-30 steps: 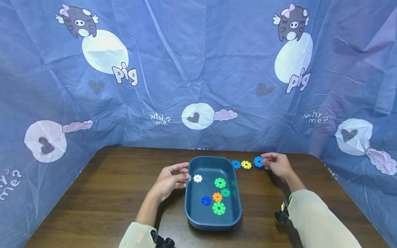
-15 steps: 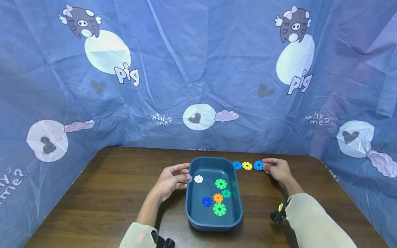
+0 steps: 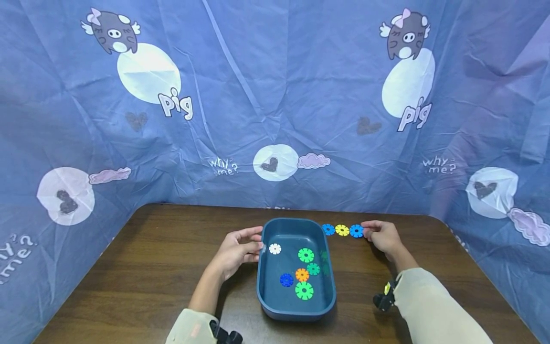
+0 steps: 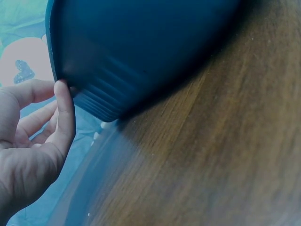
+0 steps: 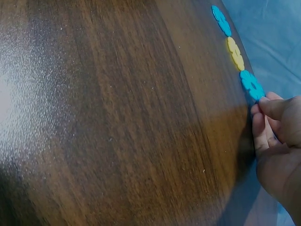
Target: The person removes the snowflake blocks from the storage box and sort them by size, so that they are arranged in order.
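At the table's far side, my right hand (image 3: 384, 237) pinches the outer edge of a blue slotted snowflake disc (image 3: 356, 231). That disc lies at the right end of a row, against or very close to a yellow snowflake disc (image 3: 342, 230), with another blue snowflake disc (image 3: 328, 230) beyond it beside the basin. Fingertips of my left hand (image 3: 234, 251) hold the left rim of a dark blue plastic basin (image 3: 296, 313). In the left wrist view, the thumb and index finger (image 4: 40, 90) meet at the basin's rim.
Several loose snowflake discs lie inside the basin, among them a white one (image 3: 275, 249), an orange one (image 3: 302, 274) and a dark blue one (image 3: 286, 280). The brown wooden table (image 3: 142, 277) meets a blue printed curtain (image 3: 232, 119) at its back edge.
My right hand has moved left and slightly nearer with the blue disc, closing its gap to the yellow disc. My left hand and the basin have stayed in place.
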Available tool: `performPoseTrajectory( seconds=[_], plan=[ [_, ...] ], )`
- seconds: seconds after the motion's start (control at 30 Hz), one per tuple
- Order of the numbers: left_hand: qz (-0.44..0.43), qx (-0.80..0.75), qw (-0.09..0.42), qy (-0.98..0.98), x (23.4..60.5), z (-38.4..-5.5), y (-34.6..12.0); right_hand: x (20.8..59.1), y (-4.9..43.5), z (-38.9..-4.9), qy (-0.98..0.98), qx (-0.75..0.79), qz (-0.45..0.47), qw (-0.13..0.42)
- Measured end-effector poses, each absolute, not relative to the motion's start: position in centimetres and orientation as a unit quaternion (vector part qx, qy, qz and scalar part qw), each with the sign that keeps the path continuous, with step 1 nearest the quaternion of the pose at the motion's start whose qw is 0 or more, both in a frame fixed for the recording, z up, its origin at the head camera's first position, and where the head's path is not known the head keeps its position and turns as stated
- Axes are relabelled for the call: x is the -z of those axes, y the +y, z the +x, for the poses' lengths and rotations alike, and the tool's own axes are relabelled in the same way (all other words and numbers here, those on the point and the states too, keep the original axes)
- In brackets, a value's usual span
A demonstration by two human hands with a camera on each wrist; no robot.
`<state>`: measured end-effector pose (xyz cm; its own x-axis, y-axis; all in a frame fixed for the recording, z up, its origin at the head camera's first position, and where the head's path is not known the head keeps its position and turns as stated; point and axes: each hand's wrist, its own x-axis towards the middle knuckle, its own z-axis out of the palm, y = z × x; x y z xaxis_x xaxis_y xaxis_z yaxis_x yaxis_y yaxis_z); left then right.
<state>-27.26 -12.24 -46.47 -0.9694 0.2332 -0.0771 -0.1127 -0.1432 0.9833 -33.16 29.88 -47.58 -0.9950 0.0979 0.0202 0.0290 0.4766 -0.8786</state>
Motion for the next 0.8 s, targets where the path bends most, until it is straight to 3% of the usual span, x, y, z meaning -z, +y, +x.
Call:
performPoseTrajectory(
  seconds=[0.47,0.8],
  plan=[
    [0.052,-0.753,0.116,0.645,46.5,-27.2,-12.2,47.6,30.2,-33.0,-0.85,-0.525,-0.03,0.02],
    [0.05,-0.758,0.114,0.64,46.3,-27.2,-12.2,46.0,30.1,-33.1,-0.848,-0.53,0.015,-0.021]
  ],
)
